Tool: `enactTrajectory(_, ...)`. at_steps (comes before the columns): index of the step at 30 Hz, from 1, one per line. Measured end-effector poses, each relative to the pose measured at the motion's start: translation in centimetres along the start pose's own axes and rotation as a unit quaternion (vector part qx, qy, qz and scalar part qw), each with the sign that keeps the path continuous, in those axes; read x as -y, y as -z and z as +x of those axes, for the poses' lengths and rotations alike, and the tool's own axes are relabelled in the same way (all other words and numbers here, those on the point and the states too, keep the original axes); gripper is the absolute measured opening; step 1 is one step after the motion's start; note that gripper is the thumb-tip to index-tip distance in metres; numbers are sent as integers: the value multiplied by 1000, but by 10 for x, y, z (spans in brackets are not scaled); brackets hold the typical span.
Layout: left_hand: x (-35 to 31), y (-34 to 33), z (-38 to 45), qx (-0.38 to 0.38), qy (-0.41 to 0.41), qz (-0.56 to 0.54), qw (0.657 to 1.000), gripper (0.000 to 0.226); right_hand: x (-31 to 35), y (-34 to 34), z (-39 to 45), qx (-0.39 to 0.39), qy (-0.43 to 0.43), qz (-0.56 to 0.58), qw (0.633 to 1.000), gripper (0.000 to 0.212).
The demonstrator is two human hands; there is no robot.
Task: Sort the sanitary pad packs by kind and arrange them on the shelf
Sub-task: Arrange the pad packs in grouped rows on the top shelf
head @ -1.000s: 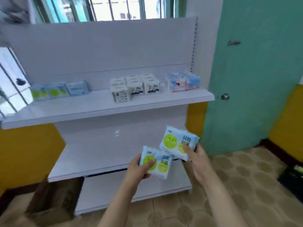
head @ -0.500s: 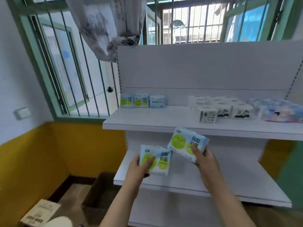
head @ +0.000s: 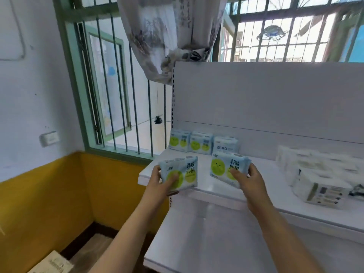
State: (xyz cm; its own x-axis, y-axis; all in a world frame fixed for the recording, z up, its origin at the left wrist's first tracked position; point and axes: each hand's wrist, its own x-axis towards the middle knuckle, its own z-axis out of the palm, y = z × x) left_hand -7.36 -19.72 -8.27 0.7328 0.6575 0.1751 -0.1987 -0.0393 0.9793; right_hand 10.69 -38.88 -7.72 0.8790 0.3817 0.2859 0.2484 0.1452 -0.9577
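Note:
My left hand point(head: 160, 183) grips a pale blue pad pack with green circles point(head: 184, 170) at the left front corner of the white upper shelf point(head: 214, 187). My right hand point(head: 249, 181) holds a matching green-circle pack point(head: 222, 166) just over the shelf board. At the back left of the shelf stand two packs of the same kind point(head: 190, 142), with a pale blue ZERO pack point(head: 225, 145) beside them. White packs point(head: 319, 174) sit in a group further right.
A barred window point(head: 118, 95) and a hanging curtain point(head: 163, 36) lie left of the shelf. A lower shelf board point(head: 206, 239) juts out beneath. A cardboard box point(head: 51, 263) sits on the floor at lower left, by the yellow wall.
The view has swung left and closer to the shelf's left end. Both hands have risen with their packs from below the upper shelf to its front edge, and moved apart.

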Motion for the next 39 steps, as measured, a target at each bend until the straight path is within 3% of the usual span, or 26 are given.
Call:
enactTrajectory(5, -8, 7, 106, -16, -11, 42, 999, 43, -24, -43, 105, 3, 8, -83, 997, 36)
enactTrajectory(9, 11, 14, 169, -5, 10, 87, 996, 35, -38, -77, 166, 35, 45, -165, 985, 23)
enactTrajectory(13, 35, 22, 213, 4, 46, 128, 991, 36, -63, -104, 201, 74, 37, -227, 970, 32)
enactTrajectory(16, 40, 23, 243, 9, 44, 144, 989, 27, -83, -110, 211, 20, 47, -246, 968, 43)
enactTrajectory(23, 68, 13, 295, -55, 24, 148, 987, 20, -101, -98, 209, -60, 66, -263, 961, 41)
enactTrajectory(26, 75, 7, 307, -127, -1, 260, 957, 36, -108, -95, 212, -56, 64, -267, 960, 43)
enactTrajectory(28, 74, 3, 305, -167, -9, 272, 948, 53, -106, -97, 214, -74, 61, -255, 962, 44)
enactTrajectory(32, 71, -1, 298, -170, -61, 236, 955, 56, -106, -105, 214, -106, 77, -250, 959, 48)
enactTrajectory(39, 77, -1, 299, -154, -98, 286, 941, 70, -103, -112, 207, -59, 136, -314, 938, 30)
